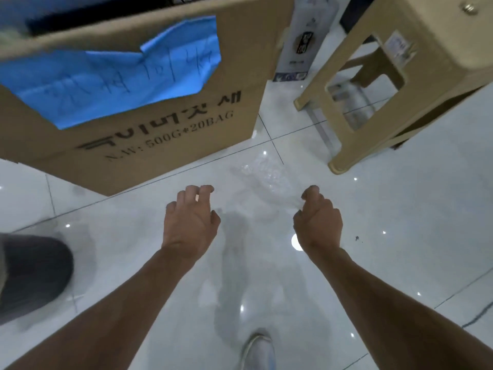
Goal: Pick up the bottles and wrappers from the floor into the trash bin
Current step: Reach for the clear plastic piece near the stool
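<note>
Head view: right hand (318, 218) pinches a clear wrapper (266, 174) off the floor (400, 236); left hand (190, 217) beside it, fingers spread, empty.

Clear wrapper (262, 173) at centre: blurred, outline uncertain. Box (149, 108) cut off at top and left edges. Bottle (349, 102) partly hidden behind stool (400, 76), upper right. Blue paper (112, 78) writing unreadable.

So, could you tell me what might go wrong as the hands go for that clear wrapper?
The crumpled clear plastic wrapper barely shows against the glossy white tile floor, so the right hand, pinching only its edge, may lose it. The clear plastic bottle under the beige plastic stool could be overlooked. The open left hand is close to the brown cardboard box.
</note>
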Demonstrator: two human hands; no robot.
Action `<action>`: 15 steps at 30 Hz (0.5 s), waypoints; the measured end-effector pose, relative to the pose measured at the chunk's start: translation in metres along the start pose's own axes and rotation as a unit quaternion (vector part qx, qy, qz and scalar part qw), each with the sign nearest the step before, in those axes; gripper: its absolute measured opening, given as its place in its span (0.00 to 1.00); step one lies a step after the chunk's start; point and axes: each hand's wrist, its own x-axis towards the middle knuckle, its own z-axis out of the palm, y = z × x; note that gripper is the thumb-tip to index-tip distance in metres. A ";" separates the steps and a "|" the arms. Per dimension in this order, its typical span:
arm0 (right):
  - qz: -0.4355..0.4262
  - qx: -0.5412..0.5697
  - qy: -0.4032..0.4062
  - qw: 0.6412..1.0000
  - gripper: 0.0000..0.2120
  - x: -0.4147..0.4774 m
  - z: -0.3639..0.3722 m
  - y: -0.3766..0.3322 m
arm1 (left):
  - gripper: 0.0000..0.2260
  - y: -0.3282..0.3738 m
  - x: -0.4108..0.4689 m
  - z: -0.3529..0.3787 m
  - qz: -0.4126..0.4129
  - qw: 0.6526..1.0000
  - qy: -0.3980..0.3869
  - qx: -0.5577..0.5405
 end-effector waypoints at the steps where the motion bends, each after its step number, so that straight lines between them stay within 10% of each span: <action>1: -0.019 -0.008 0.007 1.000 0.13 -0.002 -0.010 -0.012 | 0.25 -0.003 0.000 -0.017 0.008 1.000 0.029 -0.002; 5: -0.102 -0.066 0.025 0.992 0.15 -0.012 -0.042 -0.068 | 0.40 -0.024 -0.003 -0.077 0.106 0.980 0.143 0.087; 15: -0.304 0.017 0.007 0.952 0.13 -0.097 -0.068 -0.265 | 0.51 -0.178 -0.064 -0.163 0.055 0.982 -0.007 0.182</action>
